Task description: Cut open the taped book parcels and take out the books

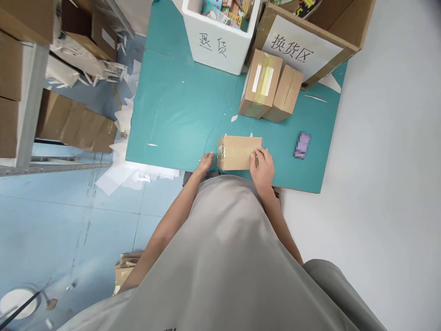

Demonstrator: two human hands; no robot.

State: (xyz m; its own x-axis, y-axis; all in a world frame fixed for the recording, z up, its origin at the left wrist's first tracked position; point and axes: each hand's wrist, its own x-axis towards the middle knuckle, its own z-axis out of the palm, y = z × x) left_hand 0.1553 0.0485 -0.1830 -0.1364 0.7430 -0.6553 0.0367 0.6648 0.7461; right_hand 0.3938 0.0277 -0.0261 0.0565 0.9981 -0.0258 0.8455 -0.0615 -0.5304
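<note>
A small brown cardboard box (237,152) lies at the front edge of the green table, with clear tape along its top and left end. Across its right end rests my right hand (263,169), fingers curled and thumb close to them, gripping the box there. My left hand (206,162) is just off the box's left end at the table edge. Its fingers are curled together, and whatever they may hold is too small to make out.
Two taped cartons (261,85) stand behind the box, by a large open carton (310,50) with a handwritten sign. A white foam bin (220,48) holds books. A blurred purple object (302,145) lies right. Shelving (29,105) and paper scraps (126,168) are left.
</note>
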